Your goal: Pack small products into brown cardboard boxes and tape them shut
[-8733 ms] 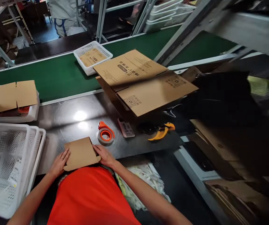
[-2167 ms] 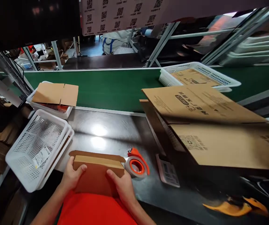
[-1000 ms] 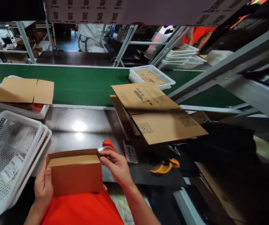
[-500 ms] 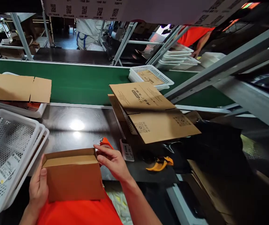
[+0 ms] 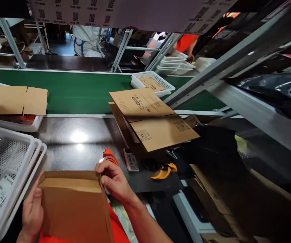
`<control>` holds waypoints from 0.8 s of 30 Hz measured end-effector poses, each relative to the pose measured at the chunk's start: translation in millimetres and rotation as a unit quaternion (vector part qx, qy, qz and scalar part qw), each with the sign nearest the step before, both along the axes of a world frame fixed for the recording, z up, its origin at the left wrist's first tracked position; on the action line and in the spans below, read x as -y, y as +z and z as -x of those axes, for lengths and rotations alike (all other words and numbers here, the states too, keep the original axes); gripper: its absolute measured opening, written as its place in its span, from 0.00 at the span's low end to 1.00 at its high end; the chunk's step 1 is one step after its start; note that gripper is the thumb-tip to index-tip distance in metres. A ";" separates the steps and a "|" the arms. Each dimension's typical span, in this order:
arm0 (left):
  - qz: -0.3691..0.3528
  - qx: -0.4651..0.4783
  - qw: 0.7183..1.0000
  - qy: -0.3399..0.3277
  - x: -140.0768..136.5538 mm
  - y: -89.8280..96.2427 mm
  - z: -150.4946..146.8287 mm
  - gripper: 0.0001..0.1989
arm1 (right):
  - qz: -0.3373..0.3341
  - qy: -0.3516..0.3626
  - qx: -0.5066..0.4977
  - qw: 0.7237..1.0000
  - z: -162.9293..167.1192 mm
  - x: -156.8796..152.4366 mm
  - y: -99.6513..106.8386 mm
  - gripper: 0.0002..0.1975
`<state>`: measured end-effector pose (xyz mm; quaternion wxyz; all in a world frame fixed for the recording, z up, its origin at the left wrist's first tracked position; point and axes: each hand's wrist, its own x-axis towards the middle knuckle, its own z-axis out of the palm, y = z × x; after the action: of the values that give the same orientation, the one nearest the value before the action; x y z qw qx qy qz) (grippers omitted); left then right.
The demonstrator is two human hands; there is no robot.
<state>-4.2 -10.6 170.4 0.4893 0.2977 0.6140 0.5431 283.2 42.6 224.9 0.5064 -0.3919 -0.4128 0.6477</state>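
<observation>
One carton (image 5: 74,211) in both hands (image 5: 33,211) (image 5: 116,182)

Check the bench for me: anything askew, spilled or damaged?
Mainly the large printed cardboard: skewed to the bench and jutting past the white basket beneath. The plain cardboard also overhangs the upper left basket. No spill or clear damage shows, the held box included.

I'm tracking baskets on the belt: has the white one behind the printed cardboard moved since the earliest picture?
Yes, rightward: the white basket, then in front of the middle metal post, now sits right of it.
</observation>
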 end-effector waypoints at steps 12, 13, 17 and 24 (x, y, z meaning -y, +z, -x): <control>-0.007 0.024 1.000 -0.001 -3.6 -1.7 14.5 0.36 | -0.122 0.058 -0.004 0.991 -0.3 -4.2 11.5 0.19; -0.005 0.035 0.999 0.001 -2.7 -1.6 14.3 0.36 | -0.122 0.053 -0.013 0.991 0.8 -3.8 10.5 0.19; -0.006 0.041 0.999 0.003 0.5 -2.9 13.6 0.36 | -0.111 0.050 -0.010 0.993 3.0 -1.4 7.9 0.19; 0.011 0.057 0.998 -0.004 1.4 -3.0 14.0 0.36 | -0.090 0.054 0.010 0.994 1.3 1.7 9.3 0.21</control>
<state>-18.2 -12.0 167.4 0.5288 0.2636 0.5899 0.5504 281.9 40.8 234.2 0.4998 -0.3282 -0.4954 0.6302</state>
